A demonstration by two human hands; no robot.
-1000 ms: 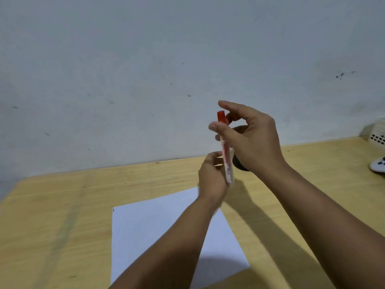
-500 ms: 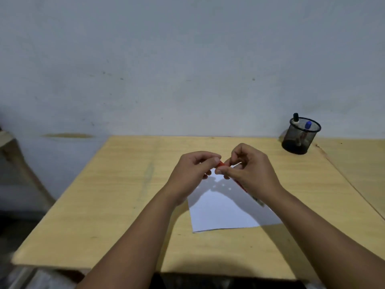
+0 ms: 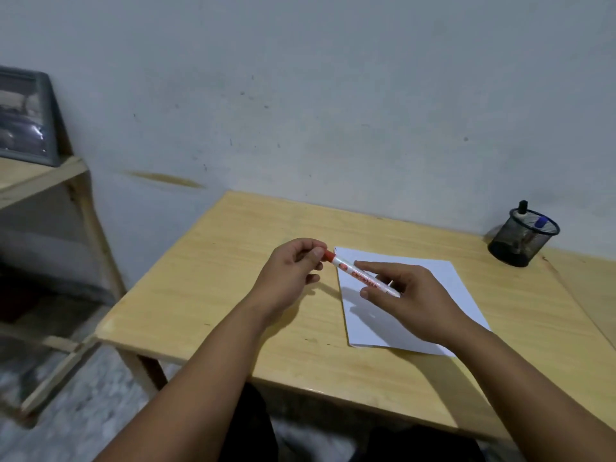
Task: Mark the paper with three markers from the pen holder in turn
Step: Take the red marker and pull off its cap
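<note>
Red marker (image 3: 361,275): white barrel with red lettering, red cap end pointing left, held level above paper's far-left corner. Paper (image 3: 430,285): white sheet, flat on desk, skewed. Pen holder (image 3: 523,238): black mesh cup, upright, far right; black marker (image 3: 522,207) and blue marker (image 3: 540,223) standing inside.

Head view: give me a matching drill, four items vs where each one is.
Items:
1. red marker
2. paper
3. pen holder
4. blue-capped marker

Places:
A. back right of the table
B. inside the mesh cup
C. held between both hands
D. flat on the table under the right hand

Pairs: 1-C, 2-D, 3-A, 4-B
</note>
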